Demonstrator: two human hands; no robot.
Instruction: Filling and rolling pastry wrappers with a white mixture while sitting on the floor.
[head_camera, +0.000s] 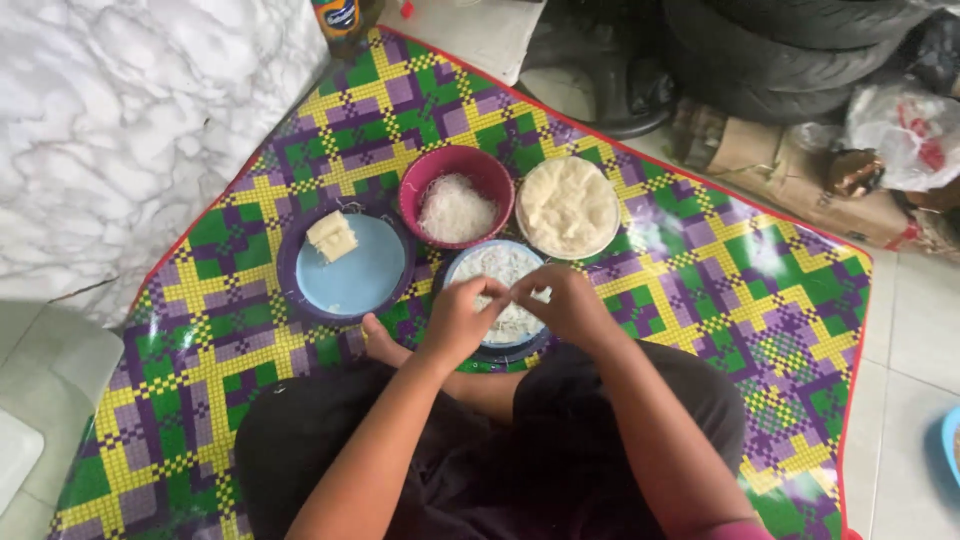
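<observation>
Both hands' fingertips (503, 297) pinch wrapper (512, 300) (over plate (470, 262)).

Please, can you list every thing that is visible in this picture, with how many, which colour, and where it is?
Mat: one, purple, green and yellow check, on the floor.
Pink bowl: one, holds white shreds, mat centre.
Stack of round wrappers: one, cream, right of the pink bowl.
Blue plate: one, left, carries folded cream pieces.
Working plate: one, pale wrapper with white shreds, under the hands.
Bottle: one, top edge.
Tyres: black, top right.
Plastic bag: one, white, far right.
Left hand, right hand: pinching the wrapper.
</observation>
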